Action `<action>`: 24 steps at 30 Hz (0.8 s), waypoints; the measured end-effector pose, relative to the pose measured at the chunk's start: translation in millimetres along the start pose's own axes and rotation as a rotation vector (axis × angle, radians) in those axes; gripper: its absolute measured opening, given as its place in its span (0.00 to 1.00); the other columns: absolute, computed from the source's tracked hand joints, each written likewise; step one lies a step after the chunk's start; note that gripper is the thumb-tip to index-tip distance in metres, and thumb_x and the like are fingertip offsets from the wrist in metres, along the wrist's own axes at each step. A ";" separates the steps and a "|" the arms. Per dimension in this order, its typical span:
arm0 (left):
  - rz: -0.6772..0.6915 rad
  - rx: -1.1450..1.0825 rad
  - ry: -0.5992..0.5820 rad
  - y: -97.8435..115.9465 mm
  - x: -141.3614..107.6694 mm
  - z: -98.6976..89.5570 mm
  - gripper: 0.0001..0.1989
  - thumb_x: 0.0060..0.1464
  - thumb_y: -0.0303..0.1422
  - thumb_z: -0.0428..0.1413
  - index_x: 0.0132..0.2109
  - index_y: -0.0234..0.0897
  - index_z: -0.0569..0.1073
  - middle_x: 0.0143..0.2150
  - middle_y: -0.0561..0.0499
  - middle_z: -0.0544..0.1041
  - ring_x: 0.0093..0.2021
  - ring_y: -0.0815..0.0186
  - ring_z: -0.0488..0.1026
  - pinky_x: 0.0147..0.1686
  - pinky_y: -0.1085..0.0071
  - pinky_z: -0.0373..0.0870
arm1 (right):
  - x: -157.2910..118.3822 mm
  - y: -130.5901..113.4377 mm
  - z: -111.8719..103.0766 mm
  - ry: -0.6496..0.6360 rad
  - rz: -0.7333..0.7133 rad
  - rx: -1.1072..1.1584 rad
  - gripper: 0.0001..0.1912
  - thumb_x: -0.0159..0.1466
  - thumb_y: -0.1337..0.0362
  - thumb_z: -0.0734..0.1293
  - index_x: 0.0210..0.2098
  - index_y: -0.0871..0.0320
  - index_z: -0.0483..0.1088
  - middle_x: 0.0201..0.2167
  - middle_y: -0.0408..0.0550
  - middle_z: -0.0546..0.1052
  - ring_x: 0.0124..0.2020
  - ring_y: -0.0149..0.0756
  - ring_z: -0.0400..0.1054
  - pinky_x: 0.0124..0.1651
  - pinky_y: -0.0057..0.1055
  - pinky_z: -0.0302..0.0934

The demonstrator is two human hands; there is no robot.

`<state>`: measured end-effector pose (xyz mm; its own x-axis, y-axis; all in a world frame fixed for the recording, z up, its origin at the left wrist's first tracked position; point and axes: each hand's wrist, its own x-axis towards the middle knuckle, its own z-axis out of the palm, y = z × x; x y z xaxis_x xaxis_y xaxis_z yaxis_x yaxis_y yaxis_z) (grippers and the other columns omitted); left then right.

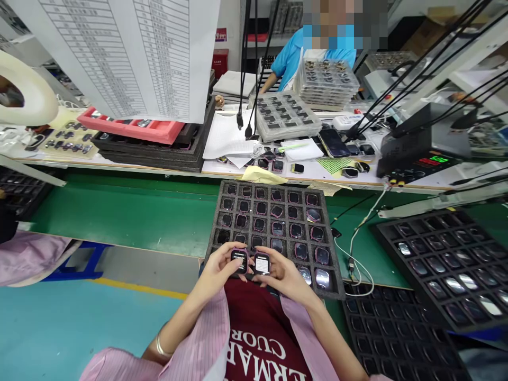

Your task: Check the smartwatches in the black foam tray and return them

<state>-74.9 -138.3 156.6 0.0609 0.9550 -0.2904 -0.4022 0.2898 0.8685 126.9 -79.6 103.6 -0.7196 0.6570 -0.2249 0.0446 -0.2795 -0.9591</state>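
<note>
Maroon shirt (250, 309) foremost; left hand (215, 269) and right hand (286, 271) each pinch a lit smartwatch (262, 263): apparently screen-checking, calling next for steadiness.

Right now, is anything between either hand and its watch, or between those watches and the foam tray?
Nothing visible: the left hand holds one watch, the right hand another watch, though the hands hide part of the foam tray.

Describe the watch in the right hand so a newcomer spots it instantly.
Find the gray foam tray in front of the maroon shirt. At its near side, the right hand holds the watch you want. Its screen shows a large white panel, while the neighbouring watch in the left hand shows white text on black.
</note>
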 end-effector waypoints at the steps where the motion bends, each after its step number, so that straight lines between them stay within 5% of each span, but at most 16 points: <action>1: 0.002 -0.002 -0.003 -0.5 -0.5 -1.5 0.16 0.56 0.35 0.56 0.51 0.35 0.68 0.39 0.45 0.78 0.36 0.62 0.77 0.32 0.70 0.75 | 9.0 9.5 0.9 0.001 -0.015 -0.104 0.31 0.60 0.64 0.71 0.59 0.56 0.58 0.41 0.50 0.75 0.34 0.37 0.74 0.33 0.32 0.70; 5: -0.002 0.001 -0.004 -2.1 -3.7 -7.9 0.16 0.57 0.35 0.55 0.51 0.36 0.68 0.41 0.45 0.78 0.36 0.63 0.77 0.32 0.70 0.75 | 42.4 45.2 15.2 0.012 -0.206 -0.695 0.22 0.58 0.62 0.71 0.51 0.58 0.67 0.41 0.50 0.73 0.39 0.39 0.70 0.41 0.36 0.68; 9: -0.006 0.044 0.028 -4.8 -8.7 -16.7 0.19 0.55 0.33 0.57 0.53 0.37 0.67 0.43 0.46 0.77 0.38 0.63 0.76 0.37 0.69 0.75 | 44.8 60.4 24.5 -0.002 -0.244 -0.850 0.19 0.57 0.61 0.72 0.48 0.55 0.71 0.48 0.53 0.70 0.49 0.46 0.65 0.50 0.43 0.64; 13: -0.005 0.069 0.103 -10.8 -12.2 -26.8 0.21 0.53 0.34 0.58 0.54 0.38 0.66 0.43 0.46 0.76 0.38 0.64 0.75 0.35 0.70 0.74 | 23.9 65.1 12.8 0.201 -0.153 -0.999 0.09 0.67 0.66 0.61 0.44 0.55 0.72 0.43 0.52 0.72 0.47 0.44 0.67 0.53 0.44 0.62; 20: -0.041 0.129 0.147 -22.4 -4.5 -24.5 0.22 0.52 0.33 0.57 0.54 0.37 0.64 0.41 0.48 0.75 0.36 0.66 0.73 0.32 0.72 0.71 | 12.5 90.6 22.4 0.463 -0.017 -0.922 0.10 0.67 0.63 0.61 0.43 0.59 0.70 0.41 0.56 0.69 0.37 0.44 0.70 0.41 0.42 0.67; 24: -0.029 0.216 0.121 -22.5 -1.5 -14.4 0.23 0.51 0.30 0.58 0.54 0.39 0.64 0.40 0.51 0.73 0.36 0.69 0.71 0.35 0.74 0.69 | 9.4 88.4 19.1 0.508 -0.044 -0.752 0.12 0.64 0.55 0.65 0.34 0.59 0.71 0.36 0.52 0.70 0.36 0.43 0.70 0.41 0.41 0.67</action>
<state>-79.1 -147.2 131.6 -0.0455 0.9351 -0.3514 -0.1969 0.3365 0.9209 110.8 -111.5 20.0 -0.3467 0.9359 -0.0629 0.5928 0.1667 -0.7879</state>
